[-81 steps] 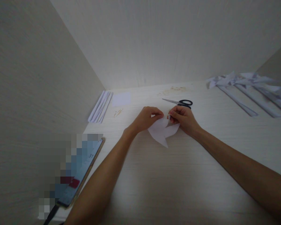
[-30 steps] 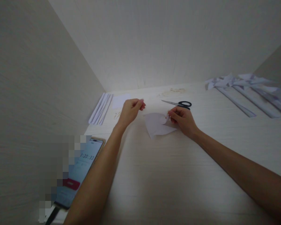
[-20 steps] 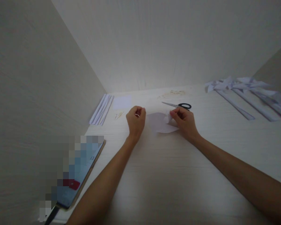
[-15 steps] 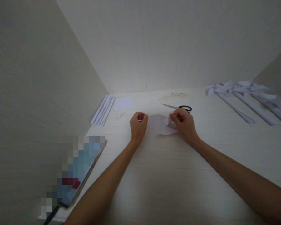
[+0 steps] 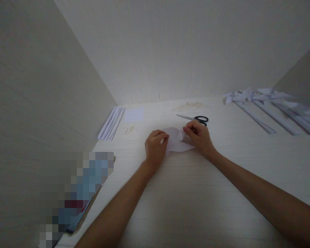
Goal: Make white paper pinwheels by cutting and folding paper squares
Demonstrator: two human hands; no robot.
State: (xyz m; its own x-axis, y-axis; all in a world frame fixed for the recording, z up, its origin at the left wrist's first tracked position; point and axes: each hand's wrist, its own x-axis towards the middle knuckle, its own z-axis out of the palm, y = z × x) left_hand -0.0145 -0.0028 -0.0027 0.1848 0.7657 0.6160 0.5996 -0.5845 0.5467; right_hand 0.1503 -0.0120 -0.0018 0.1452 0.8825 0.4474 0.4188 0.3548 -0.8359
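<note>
A white sheet of paper (image 5: 179,146), with parts curled inward, sits between my two hands just above the table or on it. My left hand (image 5: 156,146) is closed in a pinch on the paper's left side. With thumb and fingers together, my right hand (image 5: 199,136) pinches the curled part near the paper's middle. The fingertips hide how many corners it holds. Just behind my right hand lie scissors (image 5: 187,117) with black handles (image 5: 201,119), the blades pointing left.
Rolled paper sticks (image 5: 112,122) and a flat paper square (image 5: 133,115) lie at the back left, near small thin sticks (image 5: 130,129). Paper pinwheels (image 5: 259,112) lie at the right. Small pale bits (image 5: 191,105) are by the back wall. A blurred-out device (image 5: 89,191) is at the left.
My left hand has moved right and slightly nearer me, onto the paper's left side. My right hand keeps its pinch on the curled part. The view has shifted a little.
</note>
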